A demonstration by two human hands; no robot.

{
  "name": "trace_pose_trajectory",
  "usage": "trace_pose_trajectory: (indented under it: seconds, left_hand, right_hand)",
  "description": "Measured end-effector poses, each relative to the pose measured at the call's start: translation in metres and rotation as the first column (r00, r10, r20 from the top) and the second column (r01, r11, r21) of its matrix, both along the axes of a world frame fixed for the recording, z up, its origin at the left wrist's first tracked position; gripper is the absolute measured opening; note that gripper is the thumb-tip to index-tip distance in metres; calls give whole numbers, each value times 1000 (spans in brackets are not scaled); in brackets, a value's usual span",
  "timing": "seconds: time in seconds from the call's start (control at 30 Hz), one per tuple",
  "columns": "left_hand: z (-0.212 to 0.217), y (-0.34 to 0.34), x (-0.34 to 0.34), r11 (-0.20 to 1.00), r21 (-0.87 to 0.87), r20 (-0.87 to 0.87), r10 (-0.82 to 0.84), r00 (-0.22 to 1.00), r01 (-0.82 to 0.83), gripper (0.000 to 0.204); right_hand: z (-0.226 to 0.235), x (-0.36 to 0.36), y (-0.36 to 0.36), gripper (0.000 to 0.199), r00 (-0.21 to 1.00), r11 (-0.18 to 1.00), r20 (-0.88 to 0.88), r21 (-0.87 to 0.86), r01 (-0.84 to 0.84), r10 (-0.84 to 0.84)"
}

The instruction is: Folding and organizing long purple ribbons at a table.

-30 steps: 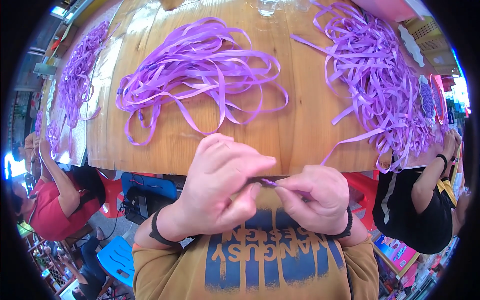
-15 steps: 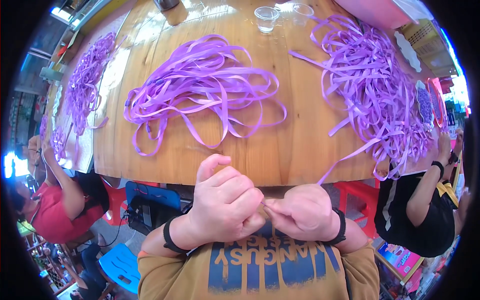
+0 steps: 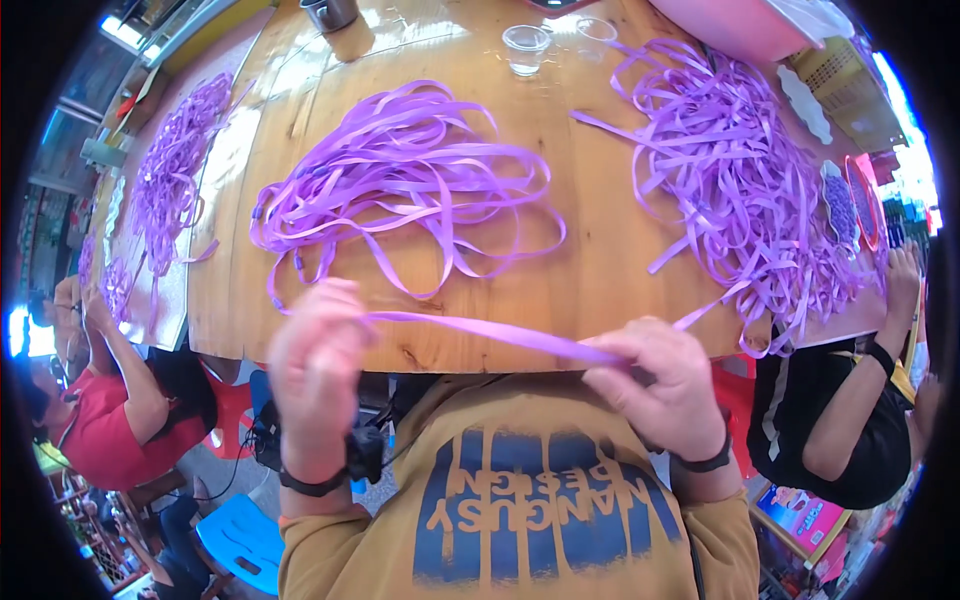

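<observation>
A purple ribbon (image 3: 490, 330) stretches between my two hands just above the table's near edge. My left hand (image 3: 322, 375), smeared by motion, is closed at the ribbon's left end. Thumb and fingers of my right hand (image 3: 660, 375) pinch the ribbon toward its right side. Beyond that hand a length of ribbon runs up to a large tangled pile of purple ribbons (image 3: 735, 180) on the right. In the middle of the table lies a looser bundle of looped purple ribbons (image 3: 400, 185), its lower loops close to my left hand.
A clear plastic cup (image 3: 525, 50) and a metal mug (image 3: 330, 14) stand at the far side of the wooden table (image 3: 590, 240). A pink basin (image 3: 740, 25) sits far right. People work at both sides, near another ribbon pile (image 3: 175, 180) on the left. A blue stool (image 3: 240, 535) stands lower left.
My hands were together at the chest; now they are apart, the left one moved left, the right one right and slightly up. A ribbon length now spans between them.
</observation>
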State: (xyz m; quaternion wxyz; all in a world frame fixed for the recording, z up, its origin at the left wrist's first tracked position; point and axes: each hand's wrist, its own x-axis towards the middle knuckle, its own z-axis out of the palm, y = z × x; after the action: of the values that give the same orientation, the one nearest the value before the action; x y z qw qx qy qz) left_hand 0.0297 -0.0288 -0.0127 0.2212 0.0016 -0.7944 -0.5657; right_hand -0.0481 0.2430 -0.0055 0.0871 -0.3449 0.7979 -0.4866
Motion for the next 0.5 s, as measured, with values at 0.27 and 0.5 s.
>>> trace_pose_trajectory:
  seconds: [0.27,0.5]
  left_hand:
    - [-16,-77,-1,849,170,56,499,865,-500,20]
    - [-57,-148,-3,792,-4,148,605,783,-611,19]
  right_hand:
    - [7,-6,41,14,933,967,338,-170,188,-122]
    - [10,5,42,23,746,868,665,-348,354,-38]
